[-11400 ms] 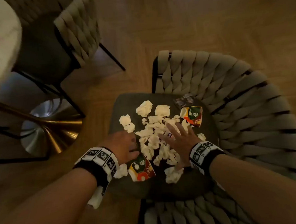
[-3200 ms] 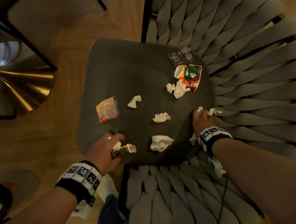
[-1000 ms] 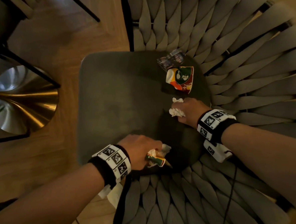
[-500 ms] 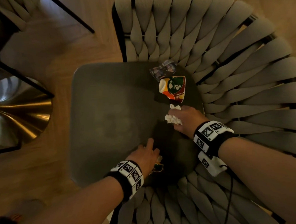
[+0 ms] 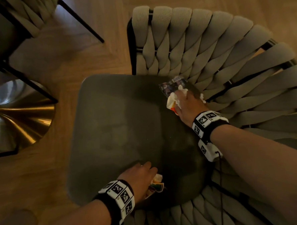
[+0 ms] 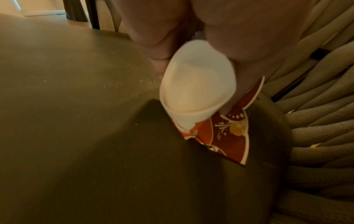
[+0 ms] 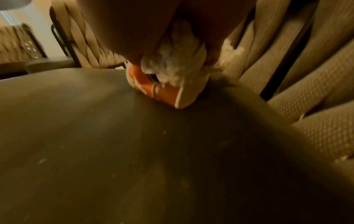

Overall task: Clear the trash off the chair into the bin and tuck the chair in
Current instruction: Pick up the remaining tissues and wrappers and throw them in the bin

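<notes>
The chair's dark seat (image 5: 121,131) is ringed by a woven grey backrest (image 5: 219,59). My right hand (image 5: 183,99) lies at the seat's back right corner, clutching white tissue wads (image 7: 178,68) and pressing down on a crushed orange-patterned paper cup (image 7: 159,91). A crinkled clear wrapper (image 5: 172,84) lies just beyond its fingers. My left hand (image 5: 143,175) hovers at the seat's near edge, holding a crushed patterned paper cup (image 6: 210,113) with white paper showing. A tissue scrap (image 5: 202,97) sits against the backrest straps.
A gold table pedestal base (image 5: 17,120) stands on the wooden floor to the left. A second woven chair (image 5: 25,17) with black legs is at the upper left. A thin black cable (image 5: 219,174) hangs from my right wrist.
My right hand moved from beside the patterned cup onto it, tissues still held. The view shifted, and my left hand stayed at the seat's near edge with its crushed cup.
</notes>
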Available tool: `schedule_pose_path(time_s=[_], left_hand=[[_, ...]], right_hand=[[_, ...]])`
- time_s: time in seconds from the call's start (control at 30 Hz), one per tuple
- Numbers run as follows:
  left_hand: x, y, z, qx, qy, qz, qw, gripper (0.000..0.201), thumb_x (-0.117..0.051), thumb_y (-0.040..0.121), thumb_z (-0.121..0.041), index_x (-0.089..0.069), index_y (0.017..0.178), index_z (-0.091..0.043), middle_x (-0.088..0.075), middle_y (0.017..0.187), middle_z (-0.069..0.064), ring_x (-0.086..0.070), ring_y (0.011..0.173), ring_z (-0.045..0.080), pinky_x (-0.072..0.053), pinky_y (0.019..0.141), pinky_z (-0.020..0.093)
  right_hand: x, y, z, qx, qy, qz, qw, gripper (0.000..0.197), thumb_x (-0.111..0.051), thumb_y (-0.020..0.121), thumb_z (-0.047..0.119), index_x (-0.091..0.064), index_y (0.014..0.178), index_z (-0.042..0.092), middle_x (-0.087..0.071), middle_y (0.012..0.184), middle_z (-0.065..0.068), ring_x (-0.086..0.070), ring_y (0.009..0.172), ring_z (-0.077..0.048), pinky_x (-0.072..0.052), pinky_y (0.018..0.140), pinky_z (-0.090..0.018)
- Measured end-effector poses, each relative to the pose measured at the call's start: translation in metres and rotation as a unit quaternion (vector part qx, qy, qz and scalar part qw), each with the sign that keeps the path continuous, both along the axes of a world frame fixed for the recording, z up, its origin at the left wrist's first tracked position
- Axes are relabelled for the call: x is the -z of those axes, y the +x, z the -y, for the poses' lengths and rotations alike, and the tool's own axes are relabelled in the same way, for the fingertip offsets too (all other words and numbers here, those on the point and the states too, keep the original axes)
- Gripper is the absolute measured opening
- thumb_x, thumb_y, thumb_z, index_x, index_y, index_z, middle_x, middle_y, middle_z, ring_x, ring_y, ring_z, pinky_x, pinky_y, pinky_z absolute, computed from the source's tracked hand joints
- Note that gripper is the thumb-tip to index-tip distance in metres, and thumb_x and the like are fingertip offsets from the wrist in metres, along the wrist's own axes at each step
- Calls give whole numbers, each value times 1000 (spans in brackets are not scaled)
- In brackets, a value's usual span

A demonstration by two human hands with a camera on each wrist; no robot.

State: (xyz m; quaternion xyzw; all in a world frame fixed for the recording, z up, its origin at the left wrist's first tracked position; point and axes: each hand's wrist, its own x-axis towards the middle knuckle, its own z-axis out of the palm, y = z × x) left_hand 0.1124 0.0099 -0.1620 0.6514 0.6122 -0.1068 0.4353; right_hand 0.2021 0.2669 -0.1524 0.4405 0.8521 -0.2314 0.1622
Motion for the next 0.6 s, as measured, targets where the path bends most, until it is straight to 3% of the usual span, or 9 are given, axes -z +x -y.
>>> schedule_pose_path(time_s=[0.17,0.27,0.37,0.5,0.6], left_hand=[[4,-2,1,-2,0,11,1000,53,-62,83,-35,-39,129,-21,-44,127,4,-49,109,28,-48,91,43],[4,-4,0,-9,-4,21,1000,53,-63,83,-34,-40,129,-22,-44,127,4,-49,109,27,-48,91,42],[6,-6,1,-10,-14,30,999,54,-62,82,-34,-39,130,-23,-43,129,2,-49,108,26,-48,92,42],[8,-7,2,-13,2,39,999,52,-60,83,-37,-40,129,-24,-45,126,1,-49,105,24,-48,90,40],[7,-8,1,-14,-3,43,999,53,-58,85,-37,-39,131,-22,-43,129,1,-48,107,23,-46,92,39]], right_hand=[[22,5,2,1,47,25,999,90,-63,67,69,-17,135,31,-25,141,-17,-26,126,-44,-30,104,-57],[34,3,-6,-15,56,35,998,104,-72,58,69,-14,135,31,-6,152,-15,-12,136,-45,-23,110,-61],[45,-1,-11,-13,51,25,998,102,-69,63,67,-13,139,28,17,157,-7,4,141,-44,-14,113,-64],[48,-1,-15,-41,70,3,997,85,-65,70,62,-23,135,27,20,156,9,-9,140,-42,-22,108,-65],[45,-3,-23,-77,81,0,994,81,-64,72,61,-25,134,25,6,159,6,-20,134,-39,-25,107,-60]])
